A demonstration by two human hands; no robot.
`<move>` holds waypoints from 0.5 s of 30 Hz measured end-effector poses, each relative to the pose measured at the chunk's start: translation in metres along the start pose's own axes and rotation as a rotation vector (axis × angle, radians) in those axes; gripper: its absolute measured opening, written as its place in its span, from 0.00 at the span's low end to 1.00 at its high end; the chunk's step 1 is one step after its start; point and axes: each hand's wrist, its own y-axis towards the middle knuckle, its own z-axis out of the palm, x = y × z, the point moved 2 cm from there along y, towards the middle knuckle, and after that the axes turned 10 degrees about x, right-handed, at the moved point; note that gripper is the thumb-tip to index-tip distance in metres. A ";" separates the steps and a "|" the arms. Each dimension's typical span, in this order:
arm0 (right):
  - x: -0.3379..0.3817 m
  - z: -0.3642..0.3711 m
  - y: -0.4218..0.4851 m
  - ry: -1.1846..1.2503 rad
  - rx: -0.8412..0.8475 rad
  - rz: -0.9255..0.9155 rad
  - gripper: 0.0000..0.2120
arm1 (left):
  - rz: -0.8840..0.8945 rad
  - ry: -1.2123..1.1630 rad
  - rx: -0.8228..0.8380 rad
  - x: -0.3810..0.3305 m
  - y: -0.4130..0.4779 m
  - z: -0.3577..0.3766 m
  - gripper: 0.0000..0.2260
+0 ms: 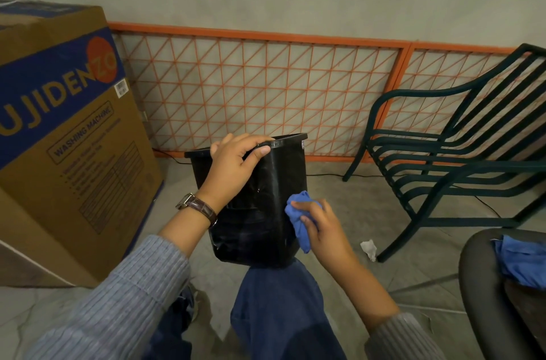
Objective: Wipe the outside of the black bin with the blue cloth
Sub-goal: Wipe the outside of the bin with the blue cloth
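- On the knee (pixel 277 286) under the bin (pixel 257 221), the base is propped with the bin tipped away from us. We judge this turns its side walls within easy reach.
- At the bin's near rim, the left hand (pixel 233 164) is clamped round the edge, probably to steady it against the push of wiping.
- Against the bin's right wall, the right hand (pixel 325 229) grips the bunched cloth (pixel 300 198) and presses it to the plastic about halfway down.
- The bin is hard, glossy black plastic, rectangular and tapering toward its base, with a streaky sheen; the cloth is soft, crumpled and blue.
- Left of the bin stands a printed cardboard box (pixel 59 138); right of it is a dark slatted chair (pixel 458 153); behind it an orange metal grille (pixel 266 88) leans on the wall.
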 end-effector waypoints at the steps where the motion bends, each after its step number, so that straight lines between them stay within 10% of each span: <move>1: 0.002 0.000 0.002 -0.001 -0.018 0.002 0.17 | -0.003 -0.003 -0.004 0.000 0.000 -0.001 0.11; 15: 0.003 0.018 -0.013 -0.073 0.028 -0.073 0.14 | -0.039 -0.020 -0.033 0.007 -0.005 -0.004 0.10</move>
